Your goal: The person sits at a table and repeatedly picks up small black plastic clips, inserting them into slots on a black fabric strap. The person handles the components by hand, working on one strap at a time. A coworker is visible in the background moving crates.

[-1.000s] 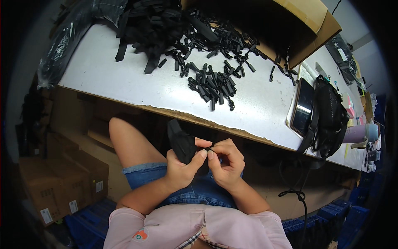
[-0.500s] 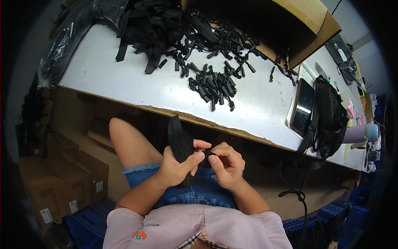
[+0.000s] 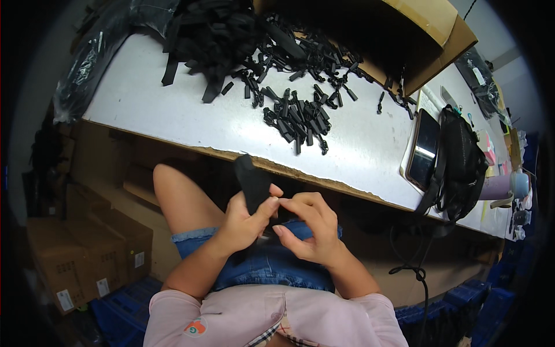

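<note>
Clasping one flat black fabric strip [image 3: 249, 184], perhaps more, the left hand [image 3: 239, 226] is beside the spread right hand [image 3: 317, 230].

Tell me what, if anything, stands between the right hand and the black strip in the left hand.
The left hand itself: its thumb and a fingertip lie between the black strip and the right hand. Nothing visible covers the strip's upper end.

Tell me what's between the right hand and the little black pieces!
In the head view, the table's brown edge and bare white tabletop lie between the right hand and the black pieces.
</note>
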Action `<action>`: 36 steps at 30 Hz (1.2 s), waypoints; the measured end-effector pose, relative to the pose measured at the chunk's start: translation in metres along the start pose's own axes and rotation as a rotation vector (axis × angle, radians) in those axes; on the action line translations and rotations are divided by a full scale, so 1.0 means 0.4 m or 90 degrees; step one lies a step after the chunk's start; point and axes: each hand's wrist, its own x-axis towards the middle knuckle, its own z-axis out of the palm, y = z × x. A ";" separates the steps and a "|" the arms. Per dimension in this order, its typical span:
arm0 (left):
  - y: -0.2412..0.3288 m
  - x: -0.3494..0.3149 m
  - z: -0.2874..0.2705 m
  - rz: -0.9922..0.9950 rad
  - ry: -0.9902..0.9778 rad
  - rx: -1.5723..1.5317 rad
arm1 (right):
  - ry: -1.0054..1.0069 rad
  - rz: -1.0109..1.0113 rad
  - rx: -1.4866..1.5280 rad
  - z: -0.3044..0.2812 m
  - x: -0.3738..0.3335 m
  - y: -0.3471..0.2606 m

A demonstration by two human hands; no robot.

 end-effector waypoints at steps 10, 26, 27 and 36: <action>-0.026 0.009 -0.001 0.187 -0.155 0.059 | -0.074 0.249 0.282 -0.027 -0.011 0.004; -0.031 -0.010 0.030 0.457 -0.026 0.186 | -0.083 0.515 0.585 -0.028 -0.020 0.022; -0.034 -0.012 0.034 0.388 -0.021 0.121 | -0.044 0.335 0.278 -0.032 -0.003 0.019; -0.023 0.010 0.025 0.060 0.005 -0.118 | 0.045 -0.012 -0.515 -0.068 0.098 0.076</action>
